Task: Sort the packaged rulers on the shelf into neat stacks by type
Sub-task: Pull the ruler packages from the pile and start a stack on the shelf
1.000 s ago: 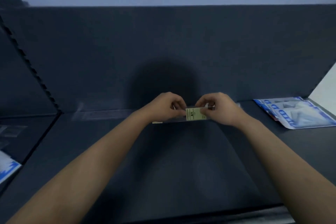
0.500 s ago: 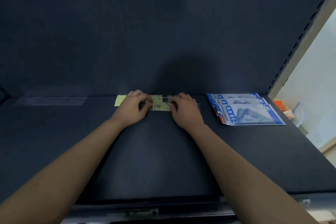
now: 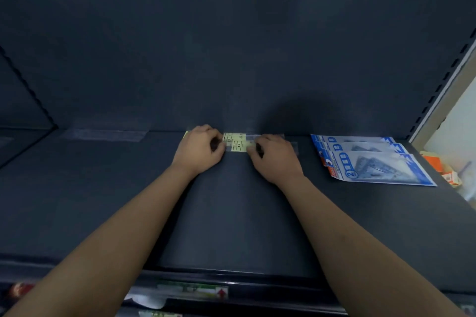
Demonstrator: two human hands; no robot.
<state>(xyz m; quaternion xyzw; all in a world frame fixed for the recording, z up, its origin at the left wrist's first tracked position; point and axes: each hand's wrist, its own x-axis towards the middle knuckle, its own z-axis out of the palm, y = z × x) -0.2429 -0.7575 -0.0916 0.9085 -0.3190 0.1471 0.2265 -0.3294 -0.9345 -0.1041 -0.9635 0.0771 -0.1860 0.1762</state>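
Possibly the thin clear-plastic ruler packets with pale yellow paper labels (image 3: 235,144) could slide apart, because glossy film is slippery on the smooth dark metal shelf (image 3: 231,213). The left hand (image 3: 198,148) and right hand (image 3: 274,159) pinch this stack with curled fingers, near the back wall. Flat blue-and-white triangle-ruler packets (image 3: 371,159) lie fanned at the right.

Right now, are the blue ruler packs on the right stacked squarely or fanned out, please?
Fanned out: the blue packs overlap stepwise, each top edge showing.
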